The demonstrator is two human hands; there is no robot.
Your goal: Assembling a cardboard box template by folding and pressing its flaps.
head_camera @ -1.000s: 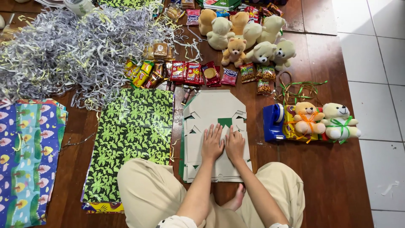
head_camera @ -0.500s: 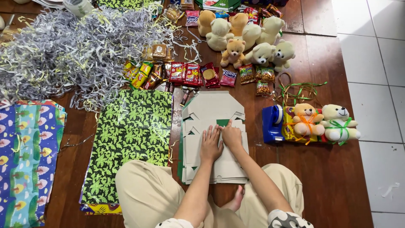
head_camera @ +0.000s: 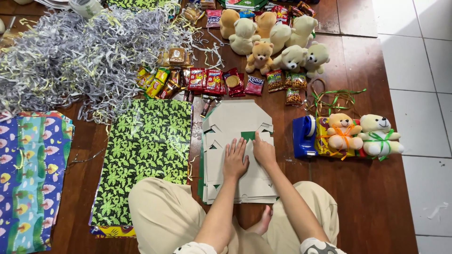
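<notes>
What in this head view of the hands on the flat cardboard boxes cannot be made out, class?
- Cardboard boxes: how many are stacked; only edges show.
- Card beneath the left hand and right hand: covered by the palms.
- Green leaf paper: near end hidden by the person's knee.
- Tape roll: cut off by the top edge.
- Snack packets: contents too small to tell.

Your left hand point(head_camera: 235, 162) and right hand point(head_camera: 263, 151) pressed matt grey flat cardboard box blanks point(head_camera: 238, 146); beside them lay a glossy green leaf-print wrapping paper sheet point(head_camera: 146, 155), crinkled grey shredded paper point(head_camera: 70, 51), and plush cloth teddy bears point(head_camera: 278, 37) on the smooth dark wooden floor point(head_camera: 376, 202).
</notes>
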